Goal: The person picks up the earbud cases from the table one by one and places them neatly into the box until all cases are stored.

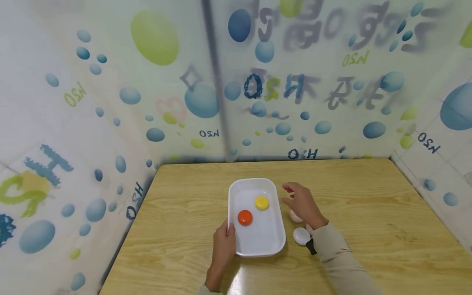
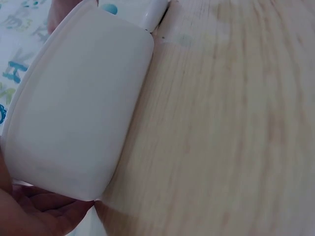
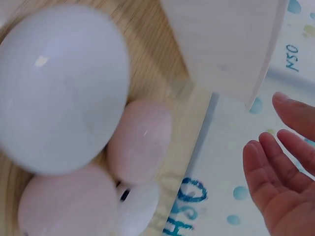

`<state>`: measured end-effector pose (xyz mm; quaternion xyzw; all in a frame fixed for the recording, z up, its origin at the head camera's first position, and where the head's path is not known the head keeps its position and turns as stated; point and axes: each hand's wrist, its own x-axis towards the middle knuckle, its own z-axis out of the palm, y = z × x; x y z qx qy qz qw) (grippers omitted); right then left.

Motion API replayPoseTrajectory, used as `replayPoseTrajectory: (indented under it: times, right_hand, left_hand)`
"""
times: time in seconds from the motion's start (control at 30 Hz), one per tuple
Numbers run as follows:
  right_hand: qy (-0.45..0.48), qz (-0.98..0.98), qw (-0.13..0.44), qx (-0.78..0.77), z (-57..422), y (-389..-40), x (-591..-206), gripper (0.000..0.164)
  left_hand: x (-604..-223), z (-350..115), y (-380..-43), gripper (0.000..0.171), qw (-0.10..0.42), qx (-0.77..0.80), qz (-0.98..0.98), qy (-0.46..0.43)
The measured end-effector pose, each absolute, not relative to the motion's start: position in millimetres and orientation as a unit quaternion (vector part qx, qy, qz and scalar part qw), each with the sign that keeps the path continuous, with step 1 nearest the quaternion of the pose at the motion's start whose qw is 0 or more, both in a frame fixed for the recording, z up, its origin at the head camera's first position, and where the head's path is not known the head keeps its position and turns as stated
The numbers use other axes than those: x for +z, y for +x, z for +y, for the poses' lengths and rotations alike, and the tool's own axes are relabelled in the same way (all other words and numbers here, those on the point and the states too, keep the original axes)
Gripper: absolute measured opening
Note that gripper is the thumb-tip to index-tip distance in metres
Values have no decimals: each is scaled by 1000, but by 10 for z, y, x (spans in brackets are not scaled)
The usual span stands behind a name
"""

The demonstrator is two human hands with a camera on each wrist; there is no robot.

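Note:
A white rectangular tray [image 1: 259, 241] stands on the wooden table, with a glossy red round piece [image 1: 245, 217] and a yellow round piece [image 1: 262, 203] lying inside. My left hand [image 1: 223, 244] grips the tray's left side, thumb at the rim and fingers against the outer wall. Beside the tray's right edge is my right hand [image 1: 303, 205], its fingers loosely bent and nothing between them. Below it lie pink rounded pieces [image 3: 140, 141] and a larger-looking white rounded piece [image 3: 64, 88]. The right forearm partly covers this group in the head view.
A small black item [image 1: 311, 247] shows between the white piece and the right sleeve. The wooden table [image 1: 184, 205] backs onto a wall [image 1: 177, 90] covered with printed blue and green bubbles. More wall closes in the left and right sides.

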<state>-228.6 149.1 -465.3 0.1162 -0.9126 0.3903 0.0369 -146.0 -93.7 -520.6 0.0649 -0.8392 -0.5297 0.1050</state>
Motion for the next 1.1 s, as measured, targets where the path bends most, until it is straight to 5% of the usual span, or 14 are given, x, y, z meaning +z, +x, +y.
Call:
replayPoseTrajectory:
  times: [0.3, 1.1]
  right_hand:
    - [105, -923, 42, 368, 1919, -2291, -4828, 43]
    - [91, -942, -57, 319, 2255, -2268, -5037, 56]
  left_hand:
    - [-5218, -957, -1469, 26, 104, -528, -840, 62]
    - [-5217, -945, -1461, 25, 105, -531, -839, 60]
